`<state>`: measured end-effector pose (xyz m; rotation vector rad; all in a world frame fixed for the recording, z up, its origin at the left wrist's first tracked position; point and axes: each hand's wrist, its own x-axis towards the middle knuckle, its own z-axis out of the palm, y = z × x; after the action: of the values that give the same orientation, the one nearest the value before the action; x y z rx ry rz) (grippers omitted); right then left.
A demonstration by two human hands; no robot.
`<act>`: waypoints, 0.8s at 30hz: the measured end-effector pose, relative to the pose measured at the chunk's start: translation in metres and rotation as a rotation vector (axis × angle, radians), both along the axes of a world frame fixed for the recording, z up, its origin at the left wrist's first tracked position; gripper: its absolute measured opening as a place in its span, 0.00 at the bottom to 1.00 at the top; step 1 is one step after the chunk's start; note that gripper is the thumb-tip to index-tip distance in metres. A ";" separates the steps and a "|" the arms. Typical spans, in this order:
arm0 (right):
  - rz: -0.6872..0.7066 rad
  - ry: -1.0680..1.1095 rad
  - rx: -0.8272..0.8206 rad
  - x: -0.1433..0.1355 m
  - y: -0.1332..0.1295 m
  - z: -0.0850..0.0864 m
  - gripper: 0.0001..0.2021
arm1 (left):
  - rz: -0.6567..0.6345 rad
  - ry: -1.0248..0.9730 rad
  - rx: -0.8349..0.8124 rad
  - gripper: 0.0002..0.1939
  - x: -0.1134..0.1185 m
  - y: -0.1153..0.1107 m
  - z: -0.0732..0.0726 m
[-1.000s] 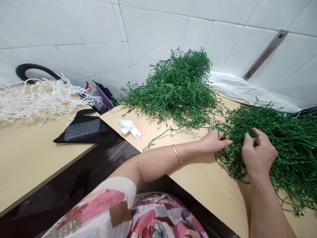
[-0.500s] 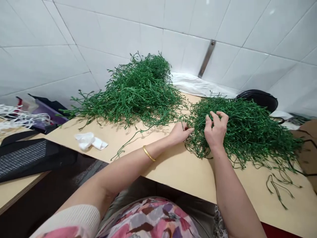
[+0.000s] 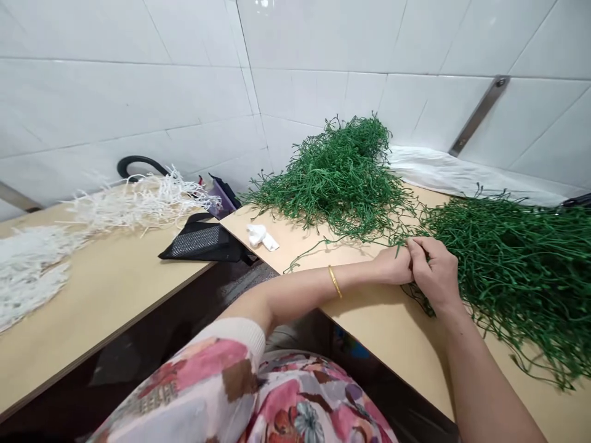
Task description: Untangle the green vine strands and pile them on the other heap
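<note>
My left hand [image 3: 391,266], with a gold bangle at its wrist, is closed on a thin green cord [image 3: 398,248]; a short bit of it sticks up by the thumb. Pressed against it, my right hand [image 3: 434,271] is also closed, its thumb and fingers pinching at the same spot. The fingers hide most of the cord there. Both hands are at the left edge of a heap of knotted green cords [image 3: 521,264]. A second green heap [image 3: 341,175] lies farther back to the left, and a loose green strand [image 3: 307,251] trails from it.
A crumpled white tissue [image 3: 262,237] lies near the corner of the table [image 3: 369,314]. On another table [image 3: 124,271] at left are white cords [image 3: 138,203] and a black mesh pouch [image 3: 198,240]. A metal bracket [image 3: 480,115] is fixed to the tiled wall.
The view has turned left, bringing the white cords into sight. My right hand, open over the right green heap before, has come to my left hand and closed.
</note>
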<state>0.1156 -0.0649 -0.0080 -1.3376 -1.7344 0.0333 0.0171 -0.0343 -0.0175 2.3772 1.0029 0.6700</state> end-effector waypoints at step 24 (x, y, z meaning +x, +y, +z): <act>0.014 0.783 0.001 0.019 -0.017 0.025 0.12 | 0.421 0.626 0.479 0.11 -0.146 0.046 0.006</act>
<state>0.1346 -0.0815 0.0169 -1.0983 -1.0720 0.4978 -0.1292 0.0113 -0.0119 2.9067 1.8118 0.3159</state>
